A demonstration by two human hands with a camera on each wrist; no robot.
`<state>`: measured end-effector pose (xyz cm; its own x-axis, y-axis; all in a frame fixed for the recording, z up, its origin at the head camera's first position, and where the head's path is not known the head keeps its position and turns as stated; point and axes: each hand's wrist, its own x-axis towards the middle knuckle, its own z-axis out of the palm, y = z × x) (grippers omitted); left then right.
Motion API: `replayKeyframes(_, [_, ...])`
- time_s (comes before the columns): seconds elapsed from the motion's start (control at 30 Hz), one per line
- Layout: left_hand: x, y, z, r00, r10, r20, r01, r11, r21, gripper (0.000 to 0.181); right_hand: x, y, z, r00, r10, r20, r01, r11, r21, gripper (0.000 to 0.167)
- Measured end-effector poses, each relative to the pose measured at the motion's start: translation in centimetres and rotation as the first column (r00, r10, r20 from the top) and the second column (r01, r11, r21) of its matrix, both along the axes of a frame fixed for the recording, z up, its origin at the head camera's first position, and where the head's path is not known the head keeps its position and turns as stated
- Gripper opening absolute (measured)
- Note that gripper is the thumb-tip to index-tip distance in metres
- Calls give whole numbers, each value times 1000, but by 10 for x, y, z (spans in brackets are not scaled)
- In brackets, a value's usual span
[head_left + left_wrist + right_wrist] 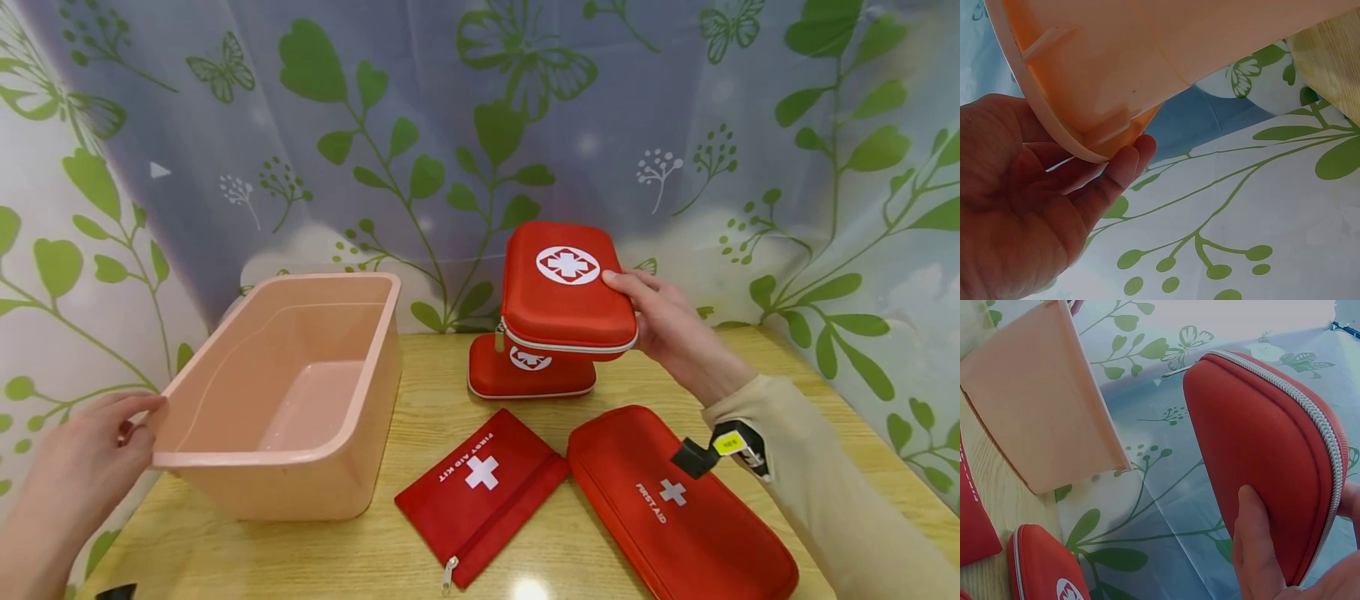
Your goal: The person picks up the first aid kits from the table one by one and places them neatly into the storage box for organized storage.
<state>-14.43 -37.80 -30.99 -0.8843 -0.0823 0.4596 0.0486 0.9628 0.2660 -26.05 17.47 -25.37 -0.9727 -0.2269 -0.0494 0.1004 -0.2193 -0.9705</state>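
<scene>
The right hand holds a zipped red case aloft between thumb and fingers, I report remotely, at one o'clock from a flat First Aid Kit pouch on the wooden table. Partly hidden by it sits a second red case. At nine o'clock, I see the left hand grip the rim of a peach bin. A longer pouch lies at three.
</scene>
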Motion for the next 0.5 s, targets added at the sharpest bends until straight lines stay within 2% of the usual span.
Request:
replayKeyframes(0.23, [0,-1,-2,1000,-6,-20,6,1000,6,29,-1,-4,0,1000,12,6,-12,1000,9,83])
replayKeyframes(0.5, [1,0,-2,1000,-10,-26,10,1000,8,29,-1,-8,2,1000,29,-5,-29,1000,9,76])
